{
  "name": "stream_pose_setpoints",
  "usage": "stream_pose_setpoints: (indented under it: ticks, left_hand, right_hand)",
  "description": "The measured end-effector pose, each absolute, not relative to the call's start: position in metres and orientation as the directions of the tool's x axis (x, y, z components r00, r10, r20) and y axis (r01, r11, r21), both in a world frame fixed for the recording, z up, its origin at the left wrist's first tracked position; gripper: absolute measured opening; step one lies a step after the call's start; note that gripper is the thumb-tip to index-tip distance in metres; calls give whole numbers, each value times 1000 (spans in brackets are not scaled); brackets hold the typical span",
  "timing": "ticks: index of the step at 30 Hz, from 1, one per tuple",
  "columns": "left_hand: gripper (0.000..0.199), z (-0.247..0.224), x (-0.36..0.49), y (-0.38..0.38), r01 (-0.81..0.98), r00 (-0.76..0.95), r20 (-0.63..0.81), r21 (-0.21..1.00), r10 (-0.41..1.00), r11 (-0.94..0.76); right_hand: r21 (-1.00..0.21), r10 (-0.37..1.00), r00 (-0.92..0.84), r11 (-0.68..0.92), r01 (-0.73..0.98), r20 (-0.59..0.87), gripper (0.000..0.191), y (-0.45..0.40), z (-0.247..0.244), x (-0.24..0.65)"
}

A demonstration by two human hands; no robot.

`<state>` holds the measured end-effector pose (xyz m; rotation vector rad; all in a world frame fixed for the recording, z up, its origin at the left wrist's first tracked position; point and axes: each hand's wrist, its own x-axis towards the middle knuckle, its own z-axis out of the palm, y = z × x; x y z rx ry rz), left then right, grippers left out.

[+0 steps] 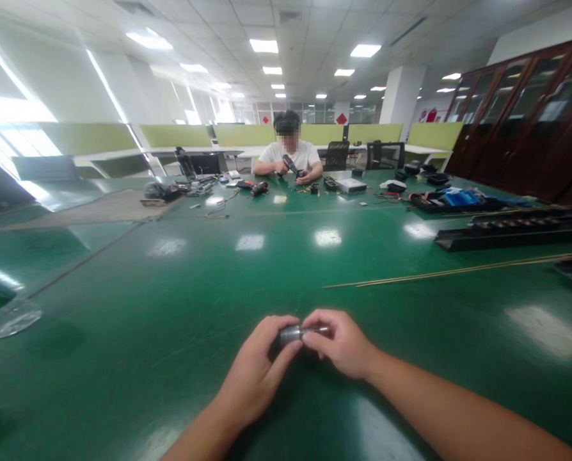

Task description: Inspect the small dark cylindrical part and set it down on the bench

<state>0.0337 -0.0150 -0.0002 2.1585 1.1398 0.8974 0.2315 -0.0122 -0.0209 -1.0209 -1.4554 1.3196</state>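
Observation:
Both hands meet over the green tabletop (209, 282), low in the middle of the view. My left hand (262, 358) is closed around a small silver-grey metal cylinder (290, 334), which lies on its side. From the cylinder's right end a thin metal shaft (322, 330) points right. My right hand (343, 342) pinches this shaft end between thumb and fingers, its fingertips close to the cylinder. Part of the cylinder is hidden by my left fingers, and its exact kind cannot be made out.
Two thin brass-coloured rods (411, 275) lie to the right, near a long black channel (497, 238). A clear plastic object (15, 320) is at far left. Across the table a person (288, 153) holds a power drill (290, 164) among scattered tools and parts.

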Motion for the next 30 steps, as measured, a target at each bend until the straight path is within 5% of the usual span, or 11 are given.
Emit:
stream_pose_setpoints:
  ticks: [30]
  left_hand:
    - [26, 3, 36, -16, 522, 412, 325, 681, 851, -513]
  right_hand:
    - [-991, 968, -229, 118, 57, 102, 11, -14, -14, 232]
